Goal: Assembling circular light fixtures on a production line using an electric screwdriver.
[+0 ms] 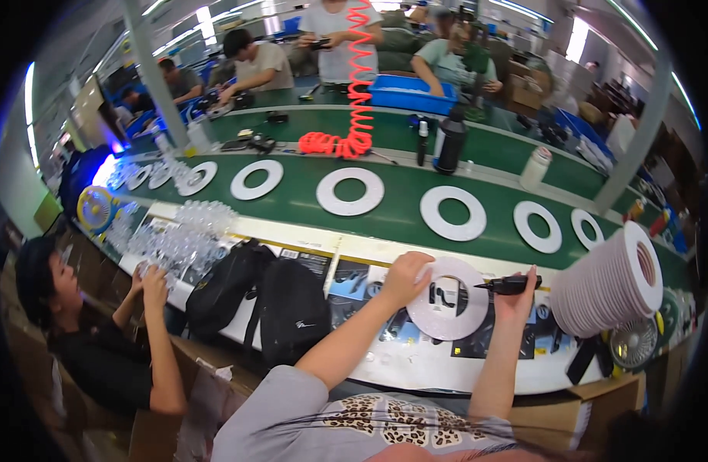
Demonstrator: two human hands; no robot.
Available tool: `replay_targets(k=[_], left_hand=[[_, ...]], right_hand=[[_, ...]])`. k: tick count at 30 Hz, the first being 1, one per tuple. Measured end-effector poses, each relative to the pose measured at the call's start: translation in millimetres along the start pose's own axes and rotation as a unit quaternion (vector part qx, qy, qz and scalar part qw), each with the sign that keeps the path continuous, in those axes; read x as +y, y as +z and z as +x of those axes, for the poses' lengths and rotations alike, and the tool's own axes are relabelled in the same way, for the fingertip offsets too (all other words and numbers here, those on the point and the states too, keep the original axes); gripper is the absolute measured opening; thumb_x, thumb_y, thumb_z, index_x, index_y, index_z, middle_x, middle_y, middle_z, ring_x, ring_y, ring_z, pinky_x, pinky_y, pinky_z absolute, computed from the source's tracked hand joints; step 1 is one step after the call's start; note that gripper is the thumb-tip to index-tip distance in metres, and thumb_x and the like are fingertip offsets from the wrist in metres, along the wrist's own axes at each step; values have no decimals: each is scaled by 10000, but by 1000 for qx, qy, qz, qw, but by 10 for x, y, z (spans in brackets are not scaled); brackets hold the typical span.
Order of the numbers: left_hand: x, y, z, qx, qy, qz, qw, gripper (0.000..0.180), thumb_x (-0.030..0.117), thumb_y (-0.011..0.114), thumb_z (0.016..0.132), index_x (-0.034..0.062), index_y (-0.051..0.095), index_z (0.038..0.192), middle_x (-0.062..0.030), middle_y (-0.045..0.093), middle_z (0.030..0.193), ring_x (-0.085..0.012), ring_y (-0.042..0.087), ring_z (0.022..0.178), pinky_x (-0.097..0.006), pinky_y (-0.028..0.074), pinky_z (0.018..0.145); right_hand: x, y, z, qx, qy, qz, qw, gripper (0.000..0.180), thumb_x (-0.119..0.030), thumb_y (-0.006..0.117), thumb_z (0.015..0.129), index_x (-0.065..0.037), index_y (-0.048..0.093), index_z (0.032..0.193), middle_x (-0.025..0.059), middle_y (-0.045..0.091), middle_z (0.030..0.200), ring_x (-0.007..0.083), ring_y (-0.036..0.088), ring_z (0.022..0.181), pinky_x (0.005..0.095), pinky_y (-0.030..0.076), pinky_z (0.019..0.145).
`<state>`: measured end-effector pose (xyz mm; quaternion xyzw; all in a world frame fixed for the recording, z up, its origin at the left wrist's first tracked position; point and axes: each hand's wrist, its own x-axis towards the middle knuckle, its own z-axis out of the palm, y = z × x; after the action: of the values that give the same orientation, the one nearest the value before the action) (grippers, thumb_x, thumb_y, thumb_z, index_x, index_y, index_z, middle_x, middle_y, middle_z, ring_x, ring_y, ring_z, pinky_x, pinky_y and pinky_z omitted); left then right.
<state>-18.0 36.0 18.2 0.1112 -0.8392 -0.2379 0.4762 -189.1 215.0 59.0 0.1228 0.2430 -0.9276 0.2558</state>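
Observation:
A flat white ring (418,317) lies on the white bench in front of me, printed sheets showing through its hole. My left hand (408,277) is closed over the ring's upper left edge. In my right hand (517,299) is a thick black marker (512,286), its pointed tip aimed left at the ring's right edge. Whether the tip touches the ring, I cannot tell. Just right of that hand, a tall, leaning stack of white rings (592,289) stands on the bench.
Beyond the bench, a green conveyor belt (400,226) carries several single white rings. A black backpack (294,312) and clear plastic parts (180,239) lie to my left. A co-worker (100,339) handles clear pieces there. A small fan (632,343) stands at right; a red coiled hose (359,92) hangs ahead.

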Motion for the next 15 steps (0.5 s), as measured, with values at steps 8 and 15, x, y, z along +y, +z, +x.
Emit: replay_targets(k=[8, 15], left_hand=[[-27, 22, 26, -18, 37, 9, 999, 207, 130, 643, 778, 49, 604, 964, -120, 624, 931, -310, 590, 907, -402, 464, 810], [-11, 8, -1, -43, 29, 16, 999, 218, 122, 654, 767, 59, 612, 971, -108, 625, 961, -288, 593, 932, -384, 466, 832]], right_hand=[[171, 45, 329, -119, 73, 16, 990, 362, -76, 642, 832, 21, 459, 1129, 116, 582, 1146, 201, 578, 1062, 329, 511, 876], [310, 24, 294, -117, 47, -10, 992, 275, -24, 562, 851, -5, 468, 1109, 193, 499, 1294, 293, 456, 1247, 438, 358, 1073]])
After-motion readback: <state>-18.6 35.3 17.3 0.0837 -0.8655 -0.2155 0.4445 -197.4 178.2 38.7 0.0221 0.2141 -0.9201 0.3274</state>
